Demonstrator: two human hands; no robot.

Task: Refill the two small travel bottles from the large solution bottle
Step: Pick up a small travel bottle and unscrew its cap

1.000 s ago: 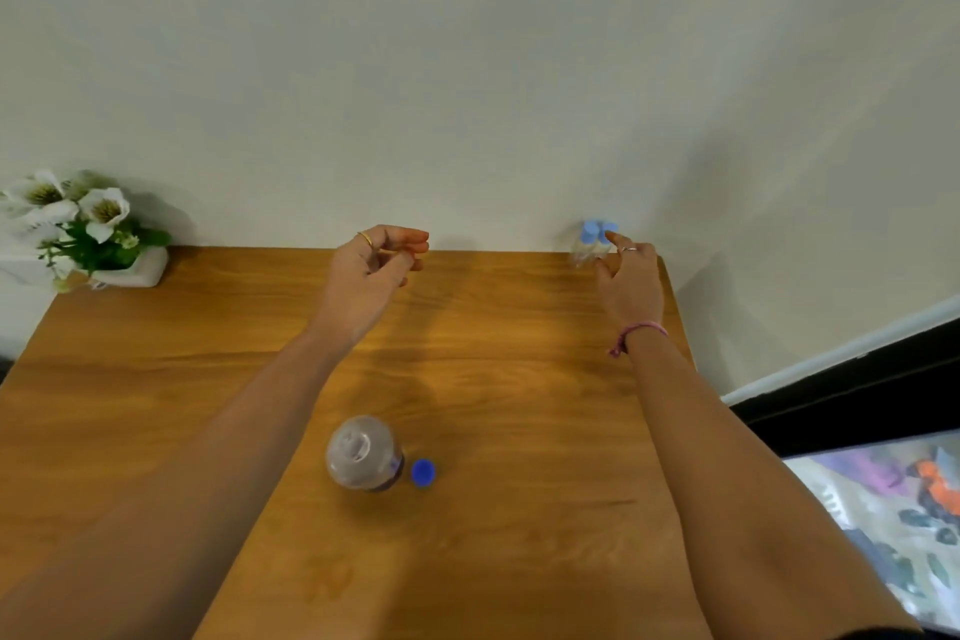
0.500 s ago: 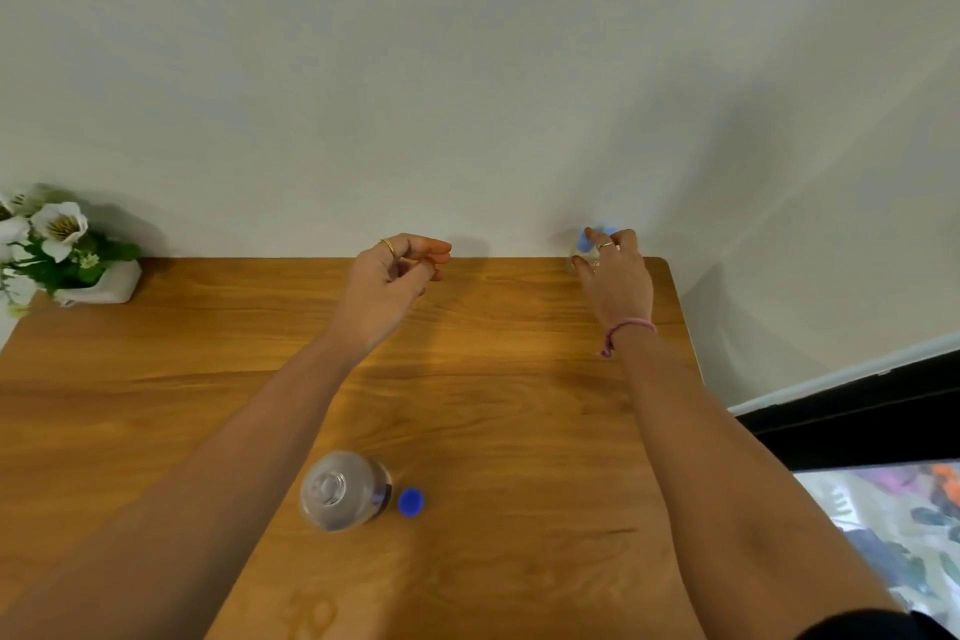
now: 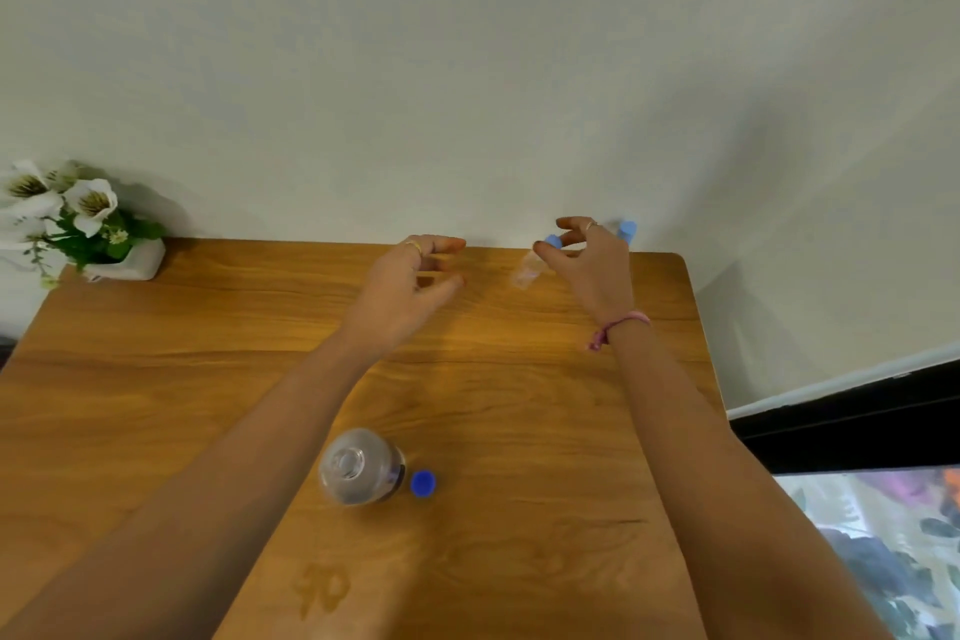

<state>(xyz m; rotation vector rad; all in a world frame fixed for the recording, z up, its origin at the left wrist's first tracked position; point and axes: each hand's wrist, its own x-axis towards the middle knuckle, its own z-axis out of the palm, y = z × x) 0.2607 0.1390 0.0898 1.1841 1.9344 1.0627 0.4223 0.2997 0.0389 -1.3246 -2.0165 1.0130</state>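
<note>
Partly hidden behind the right hand (image 3: 592,270), a small bottle (image 3: 626,230).

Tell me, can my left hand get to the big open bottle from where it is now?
Probably yes. The left hand holds nothing, and the large solution bottle stands uncapped beside that forearm with bare table around it; only its blue cap lies close.

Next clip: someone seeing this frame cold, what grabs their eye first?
Probably the two bare arms reaching across the wooden table, with the right hand pinching a small clear bottle by its light-blue cap near the far edge. A second light-blue cap peeks out behind that hand. Nearer the camera, the large bottle stands open with its blue cap beside it; white flowers sit at the far left corner.
</note>
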